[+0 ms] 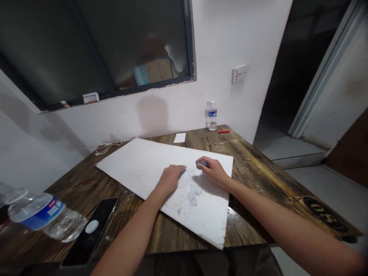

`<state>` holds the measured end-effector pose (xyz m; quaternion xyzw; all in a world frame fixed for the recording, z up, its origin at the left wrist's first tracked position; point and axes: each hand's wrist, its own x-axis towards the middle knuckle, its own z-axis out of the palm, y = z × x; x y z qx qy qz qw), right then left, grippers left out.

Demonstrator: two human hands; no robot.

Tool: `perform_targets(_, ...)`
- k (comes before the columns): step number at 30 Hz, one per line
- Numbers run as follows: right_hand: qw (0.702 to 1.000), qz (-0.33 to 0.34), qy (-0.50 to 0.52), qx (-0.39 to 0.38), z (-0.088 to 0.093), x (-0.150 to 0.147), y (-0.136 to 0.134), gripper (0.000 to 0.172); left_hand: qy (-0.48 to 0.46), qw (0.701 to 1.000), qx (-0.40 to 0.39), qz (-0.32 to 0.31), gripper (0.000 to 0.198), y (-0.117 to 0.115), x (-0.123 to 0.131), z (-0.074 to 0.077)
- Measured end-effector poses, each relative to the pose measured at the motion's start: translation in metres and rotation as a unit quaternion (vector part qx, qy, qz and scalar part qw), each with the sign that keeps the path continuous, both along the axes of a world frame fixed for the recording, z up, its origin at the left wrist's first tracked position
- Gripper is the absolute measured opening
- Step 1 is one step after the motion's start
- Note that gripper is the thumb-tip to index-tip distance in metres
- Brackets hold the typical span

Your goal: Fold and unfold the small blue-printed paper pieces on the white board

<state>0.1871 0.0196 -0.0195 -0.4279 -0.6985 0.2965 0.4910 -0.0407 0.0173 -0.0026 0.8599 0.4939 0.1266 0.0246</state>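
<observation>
Gripping: right hand (211, 167), curled round a small dark block (201, 165).
Left hand (170, 178): fingers loosely bent; whether holding anything, I cannot tell.
Paper pieces (192, 197): between the hands and nearer, on the white board (138, 163).

Lighting, dim: light is reaching the wall (218, 46) from the camera's side, casting soft shadows. Shadow is pooling beneath the right hand (212, 167). Glare is spotting the tabletop (253, 165). Edge distortion is stretching the nearer bottle (43, 214).
</observation>
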Motion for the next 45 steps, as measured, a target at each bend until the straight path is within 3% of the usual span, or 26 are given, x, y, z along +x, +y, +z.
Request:
perform_targets(7, 1.000, -0.008, -0.003, 0.018, 0.001, -0.001, 0.000, 0.019, 0.020, 0.999, 0.002, 0.038, 0.053, 0.000, -0.004, 0.014)
perform_targets(15, 1.000, -0.009, -0.002, 0.010, -0.002, -0.002, 0.002, 0.019, -0.032, 0.996, -0.058, 0.065, 0.024, 0.001, -0.009, 0.019)
perform_targets(24, 1.000, -0.007, -0.011, 0.004, 0.001, -0.002, 0.000, 0.018, -0.095, 0.983, -0.117, 0.101, 0.013, 0.004, -0.017, 0.015)
perform_targets(32, 1.000, -0.002, -0.011, -0.001, 0.000, -0.002, -0.001, 0.017, -0.093, 0.986, -0.064, 0.122, 0.004, 0.010, -0.022, 0.007)
perform_targets(45, 1.000, 0.000, -0.023, 0.001, -0.002, -0.003, -0.001, 0.017, -0.079, 0.986, -0.122, 0.084, 0.012, 0.008, -0.029, 0.008)
